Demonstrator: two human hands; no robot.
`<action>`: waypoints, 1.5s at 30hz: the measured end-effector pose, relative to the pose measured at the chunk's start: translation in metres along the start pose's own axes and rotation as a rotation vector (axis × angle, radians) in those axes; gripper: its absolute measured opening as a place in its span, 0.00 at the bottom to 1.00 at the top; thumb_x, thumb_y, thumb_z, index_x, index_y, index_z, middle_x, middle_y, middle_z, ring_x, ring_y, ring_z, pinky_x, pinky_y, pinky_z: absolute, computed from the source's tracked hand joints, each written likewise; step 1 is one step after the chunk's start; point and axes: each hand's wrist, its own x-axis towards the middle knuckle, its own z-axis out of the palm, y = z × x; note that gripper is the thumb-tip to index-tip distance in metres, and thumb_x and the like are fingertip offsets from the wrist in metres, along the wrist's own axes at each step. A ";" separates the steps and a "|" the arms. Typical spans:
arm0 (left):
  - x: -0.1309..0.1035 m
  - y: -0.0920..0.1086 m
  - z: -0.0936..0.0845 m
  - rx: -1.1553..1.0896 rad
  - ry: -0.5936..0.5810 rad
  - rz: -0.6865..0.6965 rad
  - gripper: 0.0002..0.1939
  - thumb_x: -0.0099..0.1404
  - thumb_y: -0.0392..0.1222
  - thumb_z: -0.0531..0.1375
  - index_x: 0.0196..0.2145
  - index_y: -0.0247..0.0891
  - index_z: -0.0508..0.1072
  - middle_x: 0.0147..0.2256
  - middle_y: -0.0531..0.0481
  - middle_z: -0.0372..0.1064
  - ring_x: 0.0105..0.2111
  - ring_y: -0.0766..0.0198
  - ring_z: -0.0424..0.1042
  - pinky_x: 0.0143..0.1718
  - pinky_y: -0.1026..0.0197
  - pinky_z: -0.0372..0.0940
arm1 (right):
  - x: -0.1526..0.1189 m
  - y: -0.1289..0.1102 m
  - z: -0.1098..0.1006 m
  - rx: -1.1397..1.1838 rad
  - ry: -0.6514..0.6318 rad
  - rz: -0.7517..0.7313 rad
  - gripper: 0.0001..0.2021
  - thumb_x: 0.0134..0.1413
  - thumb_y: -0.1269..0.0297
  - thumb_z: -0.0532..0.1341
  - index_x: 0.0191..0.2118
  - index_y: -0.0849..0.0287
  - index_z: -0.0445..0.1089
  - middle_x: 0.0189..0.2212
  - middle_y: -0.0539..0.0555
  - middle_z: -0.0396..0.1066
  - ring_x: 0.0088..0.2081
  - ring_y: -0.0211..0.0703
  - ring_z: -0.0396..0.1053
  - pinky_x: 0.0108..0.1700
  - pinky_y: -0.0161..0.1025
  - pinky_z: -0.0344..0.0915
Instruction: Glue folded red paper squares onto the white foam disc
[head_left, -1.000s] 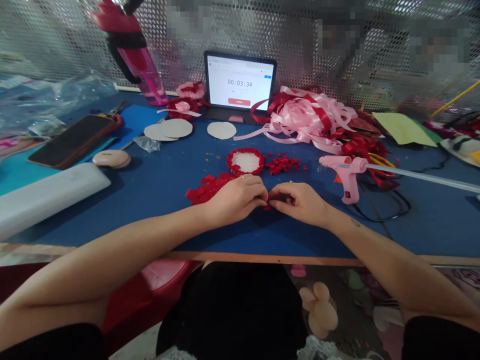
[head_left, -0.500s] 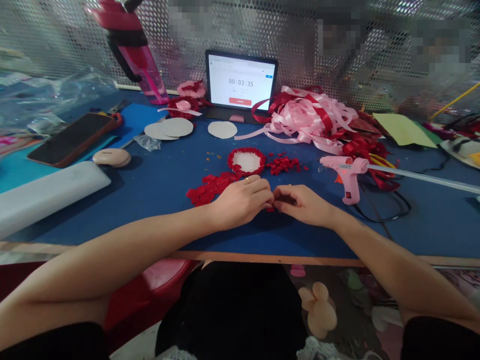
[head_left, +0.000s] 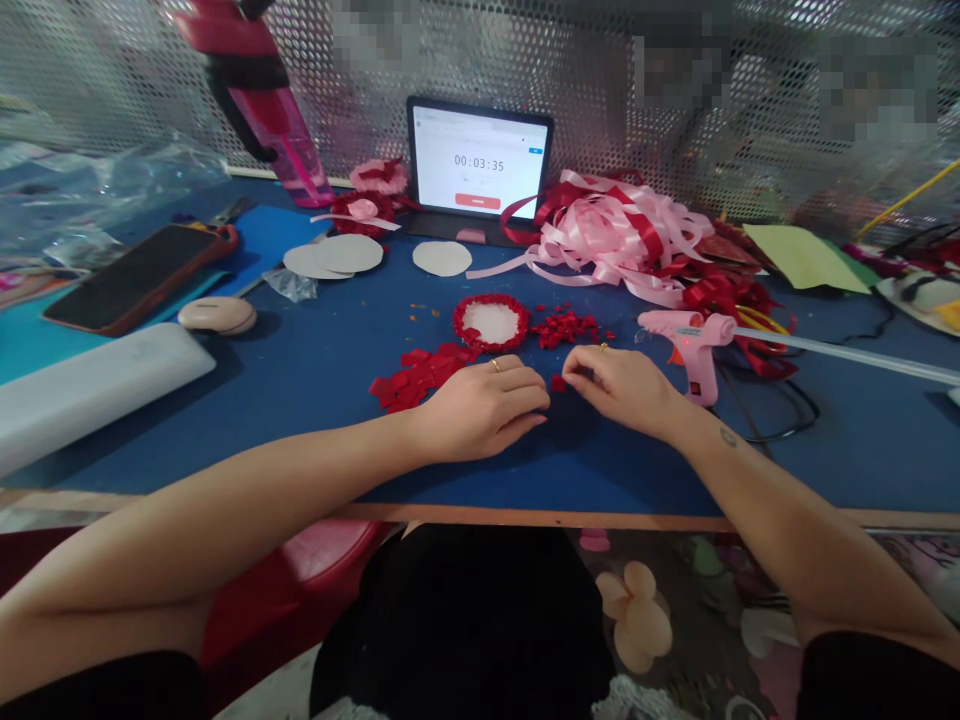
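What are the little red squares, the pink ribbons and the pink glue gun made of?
The red squares look like thin fabric, maybe cut ribbon, because they're flat and slightly shiny. The pink ribbons are probably smooth satin, since bright streaks shine along their loops. The pink glue gun looks like hard, smooth plastic, with its moulded shape.

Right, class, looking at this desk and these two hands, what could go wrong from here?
The glue gun has a red light showing and lies close to the right hand; if hot, it might burn the wrist. 
The left hand is right beside the loose red squares, so a sweep could scatter them. 
The right arm might snag the cord and drag the gun.
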 end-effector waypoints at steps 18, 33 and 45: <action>0.001 0.003 0.005 0.058 -0.237 0.025 0.17 0.66 0.47 0.51 0.44 0.33 0.69 0.49 0.45 0.67 0.46 0.55 0.62 0.48 0.54 0.64 | -0.003 -0.003 -0.013 -0.274 0.127 0.001 0.06 0.58 0.62 0.52 0.36 0.56 0.64 0.32 0.48 0.71 0.31 0.39 0.69 0.24 0.34 0.49; 0.000 0.001 0.006 0.004 -0.240 0.027 0.16 0.65 0.45 0.52 0.45 0.33 0.69 0.47 0.43 0.68 0.45 0.56 0.63 0.47 0.54 0.64 | -0.116 0.056 -0.052 0.011 0.240 0.487 0.16 0.51 0.48 0.56 0.26 0.55 0.64 0.20 0.49 0.64 0.21 0.38 0.62 0.25 0.37 0.59; -0.001 0.002 0.006 0.045 -0.217 0.047 0.16 0.66 0.45 0.51 0.45 0.33 0.69 0.49 0.45 0.67 0.44 0.56 0.63 0.47 0.55 0.64 | -0.066 0.077 -0.015 0.269 0.232 0.681 0.20 0.47 0.48 0.58 0.38 0.61 0.70 0.23 0.53 0.72 0.21 0.42 0.70 0.28 0.38 0.69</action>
